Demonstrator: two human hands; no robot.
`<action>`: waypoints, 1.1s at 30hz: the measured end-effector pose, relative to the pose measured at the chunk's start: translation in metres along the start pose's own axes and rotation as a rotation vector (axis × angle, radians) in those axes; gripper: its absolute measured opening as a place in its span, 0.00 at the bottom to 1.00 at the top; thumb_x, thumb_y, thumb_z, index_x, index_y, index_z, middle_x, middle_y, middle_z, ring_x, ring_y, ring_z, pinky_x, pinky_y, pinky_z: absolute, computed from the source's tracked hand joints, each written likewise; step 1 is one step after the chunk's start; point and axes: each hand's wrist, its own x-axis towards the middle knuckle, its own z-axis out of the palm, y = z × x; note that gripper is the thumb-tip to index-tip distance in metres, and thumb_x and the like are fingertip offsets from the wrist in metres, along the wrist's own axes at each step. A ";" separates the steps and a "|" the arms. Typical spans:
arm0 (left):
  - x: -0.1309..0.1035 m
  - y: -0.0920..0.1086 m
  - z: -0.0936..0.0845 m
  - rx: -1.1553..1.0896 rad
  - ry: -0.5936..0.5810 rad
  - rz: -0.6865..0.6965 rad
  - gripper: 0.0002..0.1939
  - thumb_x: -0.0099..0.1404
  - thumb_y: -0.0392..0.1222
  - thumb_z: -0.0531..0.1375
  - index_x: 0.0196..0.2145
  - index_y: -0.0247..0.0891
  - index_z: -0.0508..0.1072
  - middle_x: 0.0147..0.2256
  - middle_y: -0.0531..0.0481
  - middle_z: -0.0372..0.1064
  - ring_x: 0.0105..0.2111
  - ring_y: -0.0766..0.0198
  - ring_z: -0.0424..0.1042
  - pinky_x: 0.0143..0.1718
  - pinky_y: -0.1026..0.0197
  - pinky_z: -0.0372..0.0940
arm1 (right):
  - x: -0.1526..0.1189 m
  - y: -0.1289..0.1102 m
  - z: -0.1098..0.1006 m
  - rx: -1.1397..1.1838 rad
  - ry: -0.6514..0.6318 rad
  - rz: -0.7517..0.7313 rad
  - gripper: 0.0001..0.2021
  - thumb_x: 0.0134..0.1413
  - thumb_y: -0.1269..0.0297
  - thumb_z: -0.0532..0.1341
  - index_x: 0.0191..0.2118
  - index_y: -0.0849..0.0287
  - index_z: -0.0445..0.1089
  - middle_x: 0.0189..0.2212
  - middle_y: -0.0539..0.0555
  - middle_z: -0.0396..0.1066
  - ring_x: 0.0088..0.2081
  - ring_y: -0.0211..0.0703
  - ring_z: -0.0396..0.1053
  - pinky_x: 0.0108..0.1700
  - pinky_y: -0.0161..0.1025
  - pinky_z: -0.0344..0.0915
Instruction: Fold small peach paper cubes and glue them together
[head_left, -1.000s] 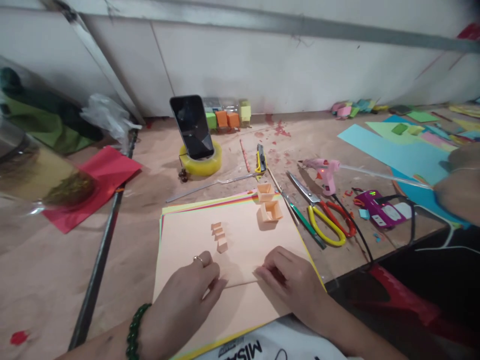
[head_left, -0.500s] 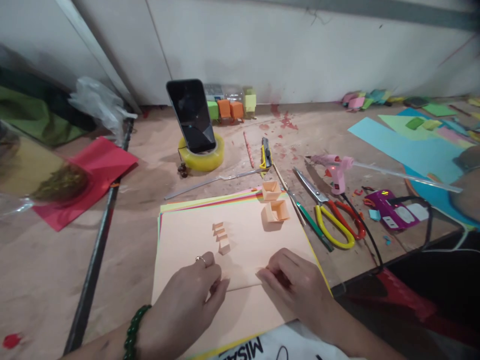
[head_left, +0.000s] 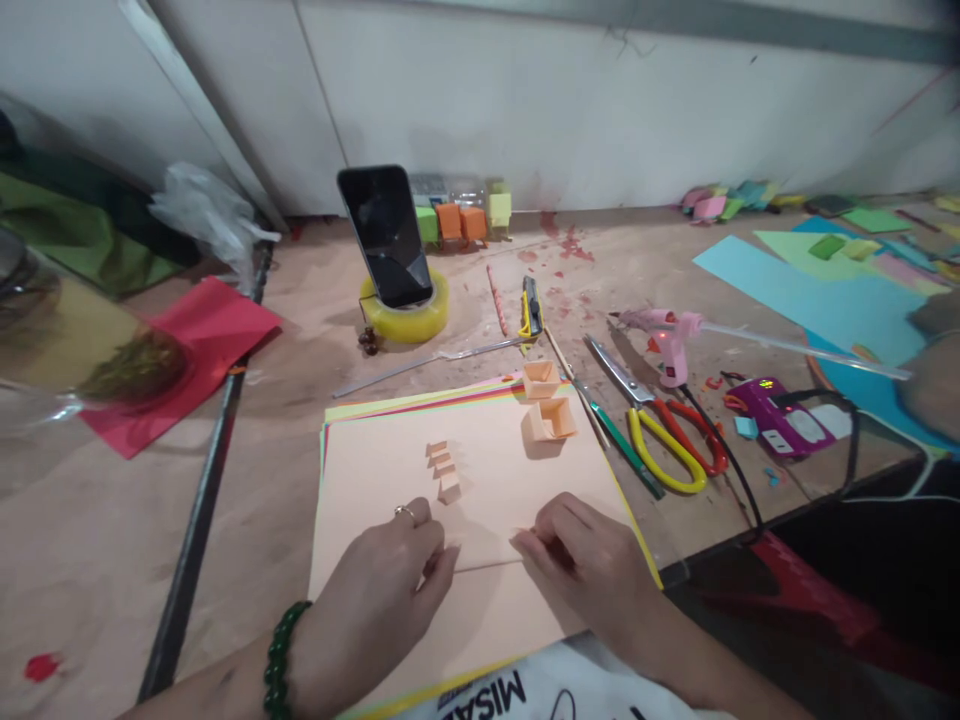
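A peach paper sheet (head_left: 484, 535) lies on a stack of coloured paper (head_left: 390, 405), its near edge running between my two hands. My left hand (head_left: 390, 580), with a ring and a green bead bracelet, is closed with thumb and bent fingers at the left part of that edge. At the right part, my right hand (head_left: 589, 560) pinches the same edge. Beyond my left hand stands a small zigzag-folded peach paper strip (head_left: 444, 478). Two open peach paper boxes (head_left: 551, 422) sit at the stack's far right corner. My fingertips are partly hidden.
Scissors (head_left: 649, 430), a green-handled tool (head_left: 622, 450) and a pink glue gun (head_left: 671, 345) lie to the right. A phone (head_left: 388, 235) leans in a yellow tape roll (head_left: 409, 318), near a box cutter (head_left: 531, 308). Another person's hand (head_left: 934, 380) is at far right.
Both hands keep nearly the same closed pose on the peach paper. The whole view has shifted slightly; no object has visibly moved on the table.
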 end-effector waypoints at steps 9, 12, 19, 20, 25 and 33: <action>-0.003 0.003 0.002 0.231 0.008 0.006 0.11 0.67 0.34 0.49 0.29 0.37 0.67 0.29 0.49 0.65 0.26 0.59 0.70 0.25 0.60 0.62 | -0.001 -0.001 0.000 -0.073 -0.012 -0.031 0.12 0.65 0.65 0.52 0.29 0.58 0.63 0.23 0.50 0.65 0.25 0.36 0.65 0.25 0.33 0.58; -0.005 -0.001 0.003 0.314 0.074 0.163 0.07 0.66 0.31 0.50 0.35 0.38 0.67 0.32 0.49 0.65 0.27 0.61 0.70 0.24 0.62 0.62 | 0.002 -0.005 -0.002 -0.146 0.057 -0.087 0.08 0.65 0.68 0.51 0.42 0.60 0.66 0.32 0.54 0.69 0.29 0.38 0.67 0.27 0.33 0.61; -0.006 -0.012 0.004 0.441 0.122 0.681 0.18 0.62 0.27 0.54 0.49 0.33 0.64 0.32 0.47 0.67 0.29 0.58 0.67 0.24 0.59 0.63 | 0.006 -0.005 -0.012 -0.129 -0.180 -0.582 0.11 0.64 0.73 0.50 0.40 0.65 0.71 0.33 0.57 0.72 0.34 0.44 0.64 0.35 0.42 0.63; -0.007 -0.014 0.005 0.454 0.125 0.715 0.19 0.61 0.27 0.53 0.51 0.31 0.63 0.34 0.46 0.68 0.30 0.57 0.67 0.25 0.57 0.64 | 0.006 -0.004 -0.014 -0.119 -0.198 -0.577 0.11 0.64 0.72 0.50 0.39 0.66 0.71 0.33 0.57 0.72 0.34 0.45 0.63 0.35 0.42 0.63; -0.017 -0.020 0.006 0.499 0.138 0.737 0.23 0.59 0.23 0.50 0.53 0.28 0.62 0.39 0.41 0.71 0.33 0.56 0.68 0.28 0.56 0.65 | -0.003 0.006 -0.022 -0.047 -0.224 -0.497 0.13 0.66 0.71 0.48 0.39 0.64 0.70 0.36 0.57 0.73 0.36 0.45 0.62 0.37 0.42 0.65; -0.028 -0.020 -0.007 0.103 0.169 0.497 0.08 0.62 0.31 0.51 0.32 0.37 0.69 0.36 0.46 0.69 0.35 0.60 0.69 0.32 0.60 0.66 | -0.015 0.012 -0.028 0.088 -0.162 -0.376 0.13 0.57 0.80 0.48 0.38 0.61 0.67 0.38 0.58 0.73 0.38 0.44 0.64 0.36 0.39 0.68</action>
